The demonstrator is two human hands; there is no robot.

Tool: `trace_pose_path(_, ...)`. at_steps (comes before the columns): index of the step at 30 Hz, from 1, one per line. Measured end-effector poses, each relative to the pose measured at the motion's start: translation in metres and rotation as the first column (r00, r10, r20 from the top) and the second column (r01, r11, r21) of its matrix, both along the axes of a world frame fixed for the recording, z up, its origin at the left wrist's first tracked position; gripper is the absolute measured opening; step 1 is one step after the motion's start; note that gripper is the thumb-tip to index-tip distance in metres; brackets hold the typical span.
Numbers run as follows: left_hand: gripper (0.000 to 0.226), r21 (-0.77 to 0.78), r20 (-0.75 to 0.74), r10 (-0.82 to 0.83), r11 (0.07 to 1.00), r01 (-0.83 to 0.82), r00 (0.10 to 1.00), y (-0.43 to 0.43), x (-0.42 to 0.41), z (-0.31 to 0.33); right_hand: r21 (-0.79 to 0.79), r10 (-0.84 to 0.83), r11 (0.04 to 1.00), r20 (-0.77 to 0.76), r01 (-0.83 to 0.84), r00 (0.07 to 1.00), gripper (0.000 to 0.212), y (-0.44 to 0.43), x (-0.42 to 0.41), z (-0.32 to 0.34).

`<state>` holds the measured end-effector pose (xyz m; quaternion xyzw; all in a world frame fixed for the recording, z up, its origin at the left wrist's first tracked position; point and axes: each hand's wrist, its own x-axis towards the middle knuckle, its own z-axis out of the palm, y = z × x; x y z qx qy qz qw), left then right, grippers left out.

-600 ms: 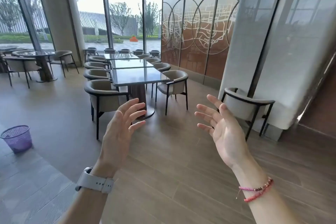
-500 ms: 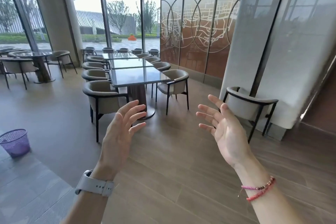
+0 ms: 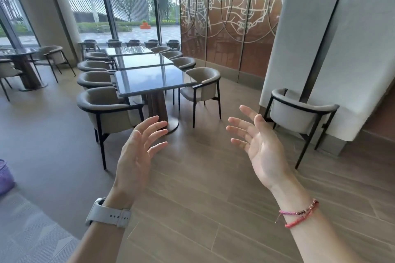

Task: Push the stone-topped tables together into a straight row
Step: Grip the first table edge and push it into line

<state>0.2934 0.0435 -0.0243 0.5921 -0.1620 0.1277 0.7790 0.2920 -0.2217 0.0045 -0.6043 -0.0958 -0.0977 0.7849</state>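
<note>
Across wood-plank floor (image 3: pixel 192 198), facing stone-topped tables (image 3: pixel 154 79) standing far ahead; holding left hand (image 3: pixel 136 151) and right hand (image 3: pixel 260 147) up, palms inward, each grip released and empty, seemingly readying to push the nearest edge.

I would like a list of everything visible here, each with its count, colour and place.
stone-topped tables: three, dark grey, in a row at centre
row chairs: at least eight, beige, flanking the row
lone chair: one, beige, by the right column
basket: one, purple, floor at left edge
wall panels: several, brown, behind the row on the right
watch: one, white, left wrist
bracelets: two, pink and red, right wrist
left hand: one, open, raised, empty
right hand: one, open, raised, empty
</note>
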Motion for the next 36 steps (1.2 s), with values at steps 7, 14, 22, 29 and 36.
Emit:
trace_pose_path(7, 0.056, 0.038, -0.014, 0.068, 0.997, -0.068, 0.998, -0.034, 0.126, -0.006, 0.001, 0.057, 0.998, -0.002, -0.057, 0.998, 0.055, -0.03, 0.14, -0.007)
trace_pose_path(14, 0.057, 0.013, -0.054, 0.129, 0.992, -0.128, 0.99, -0.06, 0.255, -0.002, -0.016, 0.103, 0.994, -0.048, -0.104, 0.994, 0.055, -0.061, 0.28, -0.006)
trace_pose_path(22, 0.06, 0.025, -0.087, 0.166, 0.986, -0.165, 0.982, -0.068, 0.388, -0.023, -0.009, 0.133, 0.991, -0.097, -0.134, 0.986, 0.052, -0.067, 0.422, -0.026)
trace_pose_path(29, 0.06, -0.027, -0.119, 0.188, 0.981, -0.193, 0.975, -0.04, 0.53, -0.052, -0.049, 0.13, 0.989, -0.136, -0.137, 0.982, 0.053, -0.041, 0.567, -0.047)
trace_pose_path(36, 0.062, -0.032, -0.162, 0.156, 0.986, -0.163, 0.974, -0.021, 0.694, -0.055, -0.075, 0.075, 0.993, -0.178, -0.089, 0.981, 0.049, -0.019, 0.714, -0.045)
